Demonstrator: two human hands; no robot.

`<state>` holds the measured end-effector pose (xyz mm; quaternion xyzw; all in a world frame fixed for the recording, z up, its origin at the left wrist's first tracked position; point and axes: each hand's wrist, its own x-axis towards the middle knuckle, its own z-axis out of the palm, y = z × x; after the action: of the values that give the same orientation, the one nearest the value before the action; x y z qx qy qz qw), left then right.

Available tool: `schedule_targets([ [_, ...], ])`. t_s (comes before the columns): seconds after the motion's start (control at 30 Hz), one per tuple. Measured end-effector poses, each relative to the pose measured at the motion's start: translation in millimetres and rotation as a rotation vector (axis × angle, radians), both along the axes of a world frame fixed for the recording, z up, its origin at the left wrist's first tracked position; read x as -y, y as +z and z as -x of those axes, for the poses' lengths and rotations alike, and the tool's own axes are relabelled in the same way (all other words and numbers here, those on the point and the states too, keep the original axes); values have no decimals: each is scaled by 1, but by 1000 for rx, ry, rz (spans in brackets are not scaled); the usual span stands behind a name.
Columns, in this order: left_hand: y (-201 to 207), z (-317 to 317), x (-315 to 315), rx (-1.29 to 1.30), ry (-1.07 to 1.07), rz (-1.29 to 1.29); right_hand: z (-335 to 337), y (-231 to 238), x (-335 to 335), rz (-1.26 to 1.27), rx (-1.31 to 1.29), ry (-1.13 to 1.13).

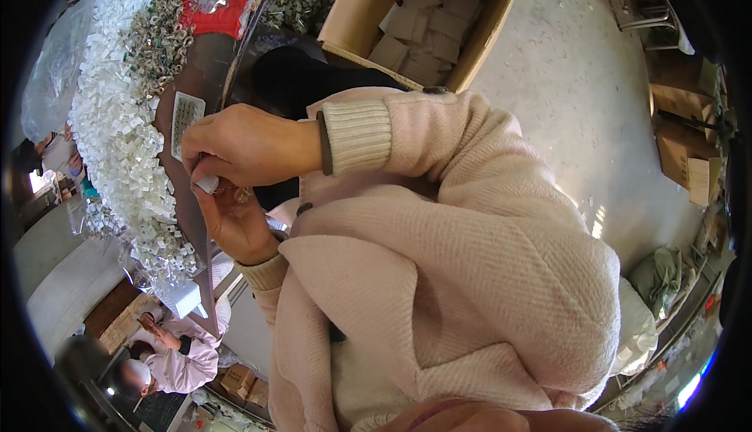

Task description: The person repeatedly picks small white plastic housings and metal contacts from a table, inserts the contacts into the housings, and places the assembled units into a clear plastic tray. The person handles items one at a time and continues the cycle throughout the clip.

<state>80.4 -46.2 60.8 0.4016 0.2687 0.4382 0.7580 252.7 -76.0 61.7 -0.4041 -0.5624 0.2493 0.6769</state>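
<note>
My right hand (pixel 251 146) reaches in from the upper side, its fingers curled into a pinch over the other hand. What sits between those fingertips is hidden. Just below, my left hand (pixel 237 227) faces palm up and pinches a small white plastic piece (pixel 207 184) at its fingertips. A tiny shiny metal bit (pixel 243 195) shows by the left palm. Beside my right knuckles lies a white tray (pixel 178 140) with rows of small marks or holes. Both hands are at the edge of the brown table (pixel 184 211).
A long heap of clear and white plastic pieces (pixel 117 119) covers the table, with small metal parts (pixel 160 36) alongside. A red cloth-like thing (pixel 215 23) lies beyond. An open cardboard box (pixel 493 25) holds flat squares. A co-worker in pink (pixel 184 365) sits at lower left.
</note>
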Motion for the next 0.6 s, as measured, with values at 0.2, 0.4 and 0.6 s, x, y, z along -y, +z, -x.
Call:
schedule_targets([
  [0.2, -7, 1, 13, -381, 169, -279, -14, 2, 12, -194, 9, 25],
  [0.4, -3, -2, 17, -39, 73, -144, -10, 12, 14, -114, -14, 24],
  [0.6, 3, -6, 13, 234, 48, -59, -2, 17, 8, 0, -13, 128],
])
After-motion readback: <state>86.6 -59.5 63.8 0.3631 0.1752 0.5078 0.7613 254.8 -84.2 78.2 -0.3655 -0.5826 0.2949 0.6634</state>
